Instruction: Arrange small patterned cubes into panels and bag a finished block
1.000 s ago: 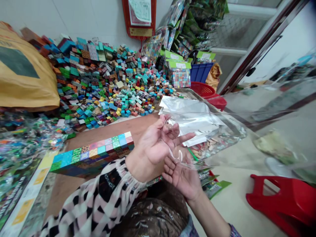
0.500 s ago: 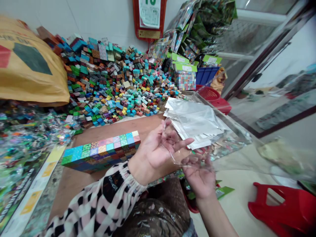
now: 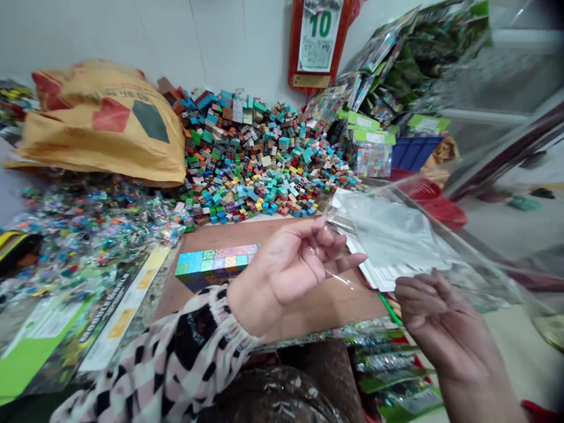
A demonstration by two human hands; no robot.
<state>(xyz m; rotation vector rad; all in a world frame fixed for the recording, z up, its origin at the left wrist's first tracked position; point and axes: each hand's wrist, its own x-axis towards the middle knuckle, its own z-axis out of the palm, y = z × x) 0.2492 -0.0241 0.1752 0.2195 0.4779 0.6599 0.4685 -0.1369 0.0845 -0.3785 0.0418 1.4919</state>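
My left hand [image 3: 291, 270] is raised palm up over the brown board [image 3: 308, 305], its thumb and fingers pinched on the mouth of a clear plastic bag [image 3: 423, 235]. The bag stretches off to the right, see-through and empty as far as I can tell. My right hand [image 3: 436, 320] is lower right, fingers curled and apart, just under the bag's lower edge; whether it touches the bag is unclear. A block of colourful cubes [image 3: 215, 264] packed in rows lies on the board just left of my left hand.
A big heap of loose coloured cubes [image 3: 259, 158] fills the back. A yellow sack [image 3: 101, 129] lies at the back left. Filled packets [image 3: 88, 223] spread on the left. A stack of flat clear bags [image 3: 383, 258] lies on the board. Red baskets [image 3: 436, 202] stand right.
The view has swung left and up. My right hand has moved right and away from my left hand, and the bag is now drawn out wider between them.
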